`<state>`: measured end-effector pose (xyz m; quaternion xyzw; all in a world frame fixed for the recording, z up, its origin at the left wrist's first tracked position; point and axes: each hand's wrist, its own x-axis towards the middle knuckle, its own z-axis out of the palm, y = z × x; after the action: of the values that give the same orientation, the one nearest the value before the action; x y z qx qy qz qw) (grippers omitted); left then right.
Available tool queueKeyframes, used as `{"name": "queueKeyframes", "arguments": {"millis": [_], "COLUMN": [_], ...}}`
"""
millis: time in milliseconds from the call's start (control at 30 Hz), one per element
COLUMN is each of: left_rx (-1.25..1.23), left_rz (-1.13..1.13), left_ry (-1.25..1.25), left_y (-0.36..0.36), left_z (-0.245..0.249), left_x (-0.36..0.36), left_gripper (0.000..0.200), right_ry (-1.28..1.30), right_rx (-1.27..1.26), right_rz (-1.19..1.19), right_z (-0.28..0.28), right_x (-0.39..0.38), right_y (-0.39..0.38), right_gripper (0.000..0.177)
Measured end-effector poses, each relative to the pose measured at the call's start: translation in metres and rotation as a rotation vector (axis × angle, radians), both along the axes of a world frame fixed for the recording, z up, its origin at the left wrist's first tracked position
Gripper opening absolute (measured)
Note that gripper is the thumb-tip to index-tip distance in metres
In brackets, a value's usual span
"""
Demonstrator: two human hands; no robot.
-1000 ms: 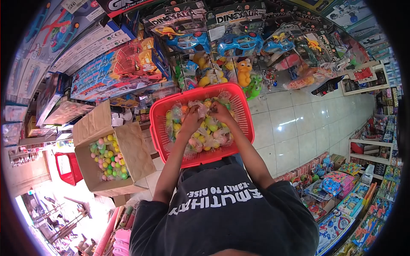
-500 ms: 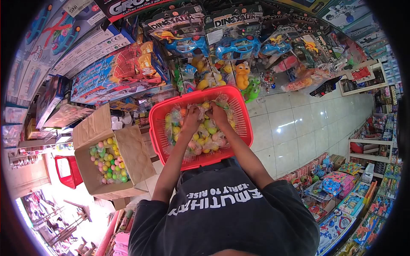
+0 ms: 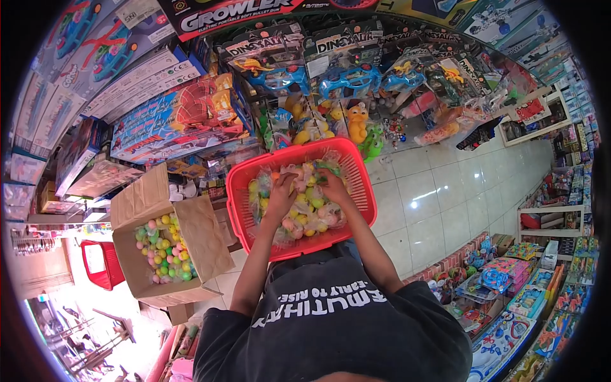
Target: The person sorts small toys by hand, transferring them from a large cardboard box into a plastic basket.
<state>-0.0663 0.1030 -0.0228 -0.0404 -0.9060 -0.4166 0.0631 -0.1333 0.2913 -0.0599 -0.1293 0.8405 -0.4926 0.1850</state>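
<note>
A red plastic basket (image 3: pixel 238 219) sits in front of my body, filled with small plastic bags of colourful balls (image 3: pixel 307 216), mostly yellow, with some pink, green and orange. My left hand (image 3: pixel 280 196) lies over the bags on the left side of the basket, its fingers bent and apart. My right hand (image 3: pixel 333 187) rests at the right side among the clear bags, thumb and fingers apart. Both hands touch or hover just over the bags; the fingertips are partly lost among the plastic. I see nothing clearly gripped in either one.
An open cardboard box (image 3: pixel 207 235) with loose coloured balls stands left of the basket, near a second red basket (image 3: pixel 102 264). Boxed toys (image 3: pixel 178 118) and hanging dinosaur packs (image 3: pixel 277 70) line the back. Tiled floor (image 3: pixel 439 197) runs rightward, past more packaged toys (image 3: pixel 509 274).
My hands have parted: they were close together at a clear bag near the basket's far side, and now they are wider apart and slightly nearer me. The view has shifted a little.
</note>
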Motion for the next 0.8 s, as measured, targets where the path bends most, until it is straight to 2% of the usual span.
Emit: {"name": "queueKeyframes", "arguments": {"millis": [67, 133, 167, 233, 267, 333, 367, 433, 467, 533, 600, 633, 667, 733, 800], "left_rx": [-0.002, 0.276, 0.276, 0.589, 0.59, 0.986, 0.988, 1.167, 1.168, 1.127, 1.104, 0.994, 0.885, 0.839, 0.551], "left_rz": [0.017, 0.115, 0.12, 0.154, 0.159, 0.125, 0.135, 0.024, 0.038, -0.187, -0.175, -0.2, -0.226, -0.22, -0.075], "left_ry": [0.058, -0.235, -0.232, -0.23, -0.226, -0.48, -0.47, -0.606, -0.597, -0.686, -0.708, -0.735, -0.765, -0.754, -0.693], "left_y": [-0.002, 0.0, 0.0, -0.002, -0.001, 0.004, 0.007, 0.012, 0.013, 0.019, 0.031, 0.035, 0.039, 0.049, 0.055], "left_z": [0.017, 0.039, 0.035, 0.029, 0.03, 0.06, 0.068, 0.08, 0.084, 0.09, 0.076, 0.064, 0.048, -0.007, -0.073], "left_x": [0.013, 0.03, 0.039, 0.061, 0.072, 0.095, 0.108, 0.131, 0.139, 0.159, 0.176, 0.183, 0.192, 0.213, 0.241], "left_gripper": [0.046, 0.038, 0.038, 0.031, 0.031, 0.027, 0.027, 0.026, 0.026, 0.027, 0.026, 0.025, 0.024, 0.024, 0.026], "right_ry": [-0.055, 0.118, 0.12, 0.007, 0.008, -0.083, -0.082, -0.513, -0.516, -0.651, -0.708, -0.762, -0.764, -0.834, -0.847], "right_rx": [-0.046, -0.089, -0.089, -0.226, -0.226, -0.362, -0.363, -0.476, -0.476, -0.384, -0.319, -0.255, -0.259, -0.06, 0.039], "right_rz": [-0.029, -0.057, -0.051, -0.068, -0.061, -0.014, -0.001, 0.037, 0.052, 0.309, 0.383, 0.444, 0.453, 0.521, 0.526], "right_z": [0.014, 0.03, 0.038, 0.055, 0.063, 0.078, 0.089, 0.113, 0.118, 0.123, 0.112, 0.102, 0.085, 0.04, -0.009], "right_x": [0.01, 0.022, 0.028, 0.044, 0.052, 0.069, 0.077, 0.093, 0.099, 0.114, 0.127, 0.135, 0.143, 0.155, 0.174], "right_y": [0.005, 0.013, 0.017, 0.027, 0.033, 0.046, 0.052, 0.065, 0.072, 0.088, 0.102, 0.105, 0.107, 0.114, 0.113], "right_gripper": [0.045, 0.039, 0.039, 0.032, 0.032, 0.025, 0.025, 0.025, 0.025, 0.026, 0.028, 0.029, 0.029, 0.029, 0.026]}}
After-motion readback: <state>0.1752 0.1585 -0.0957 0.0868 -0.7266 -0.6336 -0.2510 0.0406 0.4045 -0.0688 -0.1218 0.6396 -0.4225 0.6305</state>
